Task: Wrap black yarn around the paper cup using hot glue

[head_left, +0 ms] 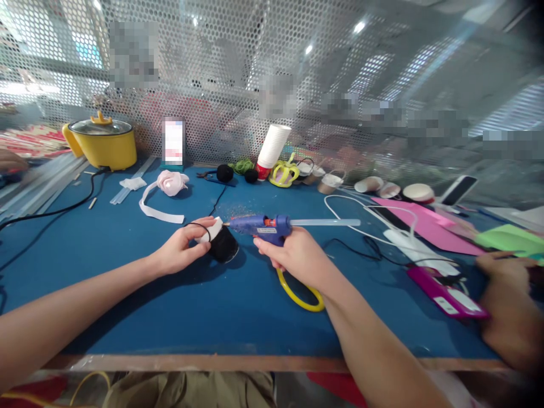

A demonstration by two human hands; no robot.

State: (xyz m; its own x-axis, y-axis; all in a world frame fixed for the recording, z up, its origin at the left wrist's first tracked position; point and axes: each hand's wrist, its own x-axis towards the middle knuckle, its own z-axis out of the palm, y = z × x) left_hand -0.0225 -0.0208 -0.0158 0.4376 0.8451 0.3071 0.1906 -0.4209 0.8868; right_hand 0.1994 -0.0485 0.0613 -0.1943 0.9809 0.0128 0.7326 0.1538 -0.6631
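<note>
My left hand (pixel 187 245) is closed around the white end of a small paper cup (pixel 225 246) lying on its side, partly wrapped in black yarn. A black strand loops over the fingers. In my right hand (pixel 300 254) is a blue hot glue gun (pixel 255 225), its nozzle at the cup's white part, touching or very close. A clear glue stick (pixel 327 222) sticks out of the gun's back. Under my right wrist shows a yellow scissor-like handle (pixel 300 297), the rest hidden.
A roll of white ribbon (pixel 172 182), a yellow electric pot (pixel 106 144), black yarn balls (pixel 225 173) and stacked paper cups (pixel 274 144) stand along the perforated screen. Cables, pink paper (pixel 425 224) and a magenta power bank (pixel 444 294) lie right, near another person's hand (pixel 505 272).
</note>
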